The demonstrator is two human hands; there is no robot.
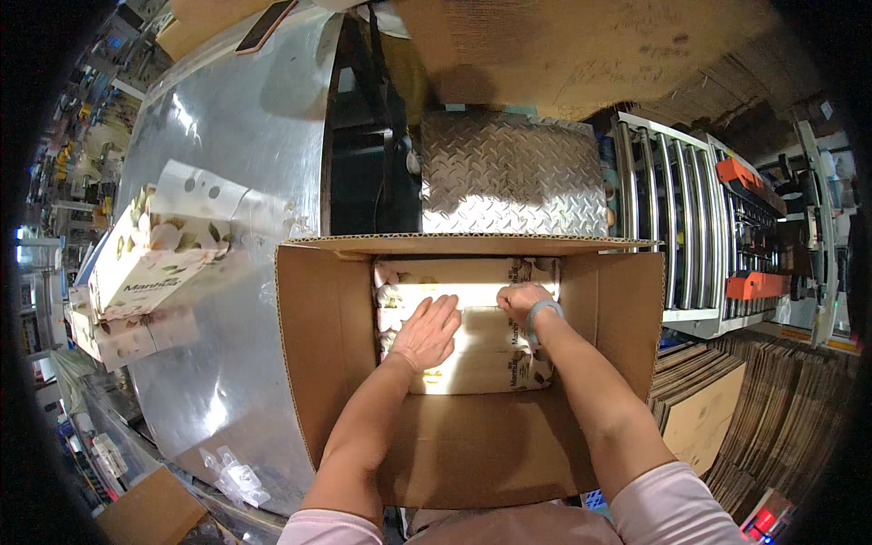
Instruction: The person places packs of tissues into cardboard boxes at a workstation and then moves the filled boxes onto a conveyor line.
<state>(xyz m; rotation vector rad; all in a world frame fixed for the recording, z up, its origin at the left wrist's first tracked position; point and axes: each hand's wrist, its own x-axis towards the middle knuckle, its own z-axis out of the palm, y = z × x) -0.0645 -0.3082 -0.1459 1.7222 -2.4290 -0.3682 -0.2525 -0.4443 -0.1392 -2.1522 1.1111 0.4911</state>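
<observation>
A brown cardboard box [472, 445] stands right in front of me with its top flaps up. Inside lie cream packs [481, 350] with a flower print, laid in rows and filling the middle of the box. My left hand [427, 334] rests on these packs, its fingers stretched out. Over the seam between the packs, farther back and to the right, my right hand [524, 300] is closed, with a pale band at the wrist. Its curled fingers hide whether anything is in them.
To the left is a shiny metal table [245, 336] with flower-printed packs [159, 254] and a phone [264, 25] on it. Behind the box lies a diamond-plate metal surface [513, 173]. A roller conveyor [677, 200] and stacked flat cardboard [699, 400] are at the right.
</observation>
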